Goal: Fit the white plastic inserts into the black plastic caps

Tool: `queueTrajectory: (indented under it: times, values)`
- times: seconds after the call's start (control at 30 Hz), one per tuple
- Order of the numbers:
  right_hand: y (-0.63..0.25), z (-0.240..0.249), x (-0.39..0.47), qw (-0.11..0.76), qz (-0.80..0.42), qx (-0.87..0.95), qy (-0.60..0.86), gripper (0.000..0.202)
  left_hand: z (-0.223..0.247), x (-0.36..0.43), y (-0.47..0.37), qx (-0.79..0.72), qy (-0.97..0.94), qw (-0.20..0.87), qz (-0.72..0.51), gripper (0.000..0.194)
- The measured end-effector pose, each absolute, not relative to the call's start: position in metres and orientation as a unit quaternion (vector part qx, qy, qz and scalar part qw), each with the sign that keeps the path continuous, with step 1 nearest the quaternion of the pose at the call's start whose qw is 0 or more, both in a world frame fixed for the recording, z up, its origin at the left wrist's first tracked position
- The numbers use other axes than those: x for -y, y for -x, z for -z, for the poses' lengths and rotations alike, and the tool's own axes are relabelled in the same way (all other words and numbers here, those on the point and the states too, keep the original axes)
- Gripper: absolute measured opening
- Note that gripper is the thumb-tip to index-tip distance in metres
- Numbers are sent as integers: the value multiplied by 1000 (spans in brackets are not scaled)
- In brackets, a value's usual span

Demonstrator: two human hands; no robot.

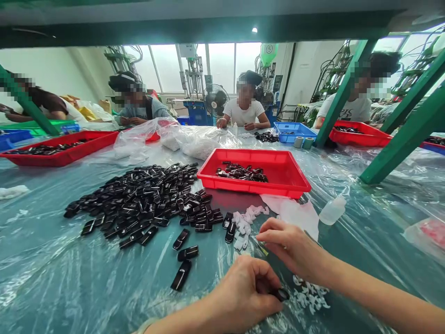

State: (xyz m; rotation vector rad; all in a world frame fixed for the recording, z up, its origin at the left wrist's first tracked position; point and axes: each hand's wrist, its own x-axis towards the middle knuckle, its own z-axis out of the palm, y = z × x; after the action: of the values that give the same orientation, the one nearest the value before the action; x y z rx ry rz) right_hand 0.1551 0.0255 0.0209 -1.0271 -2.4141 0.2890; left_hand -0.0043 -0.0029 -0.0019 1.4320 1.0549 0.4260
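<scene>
My left hand (248,290) is closed on a small glossy black piece (283,294), which pokes out past its fingertips. To the right and slightly farther off, my right hand (294,248) is raised over the table with its fingers bent; whether something thin sits between thumb and fingers cannot be made out. Small white bits (311,296) lie below my right hand. Beyond the fingertips is a heap of white curled pieces (245,222), with two black pieces (228,227) beside it. A large pile of black pieces (139,199) spreads to the left.
A red tray (292,178) holding black pieces stands beyond the hands. A white cloth (299,215) and a translucent bottle (333,210) lie to the right. Green slanted posts (399,144) rise at the right. Across the plastic-covered table (45,250) several people sit near other trays.
</scene>
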Motion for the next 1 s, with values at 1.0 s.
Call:
queueTrajectory:
  times: [1.0]
  values:
    - [-174,-1,6,401,-327,760,393,10,2,-2,2,-482,-560,641,-208,12]
